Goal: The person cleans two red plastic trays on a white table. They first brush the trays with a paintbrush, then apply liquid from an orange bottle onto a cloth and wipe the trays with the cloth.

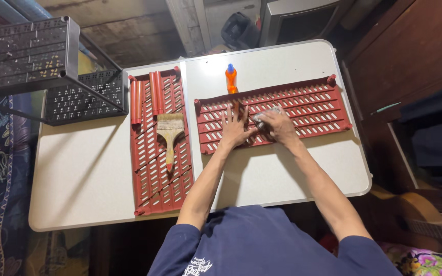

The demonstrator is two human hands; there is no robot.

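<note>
Your left hand (235,128) lies flat, fingers spread, pressing the red slotted panel (303,105) on the white table (88,174); both arms reach fwd. Your right hand (278,127) is curled round a grey cloth (268,113), mostly hidden, can't tell what kind. Panel sits directly under both palms.
</note>
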